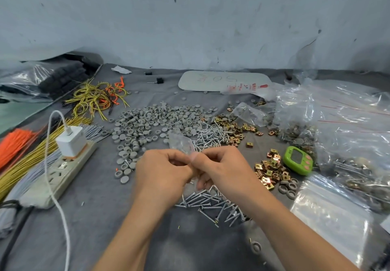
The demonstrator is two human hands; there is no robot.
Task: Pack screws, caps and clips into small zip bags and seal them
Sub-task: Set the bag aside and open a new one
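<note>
1. Surface (pixel 95 218): a grey cloth is carrying all the loose parts.
2. Caps (pixel 147 120): a grey heap is lying beyond the hands. They are probably light and prone to rolling, so best scooped several at a time.
3. Screws (pixel 211 203): these are lying just under the wrists. Being stiff, heavier and pointed, they are likely to pierce thin film.
4. Left hand (pixel 162 169), right hand (pixel 219 165): each grip is pinching the bag's edge.
5. Clips (pixel 272 171): these brass-coloured pieces are lying right of the hands. They are small and probably snag easily.
6. Zip bag (pixel 181 144): this is being held above the screws. It is clear and limp, probably slippery, and best held at the mouth strip. Its contents cannot be told.
</note>
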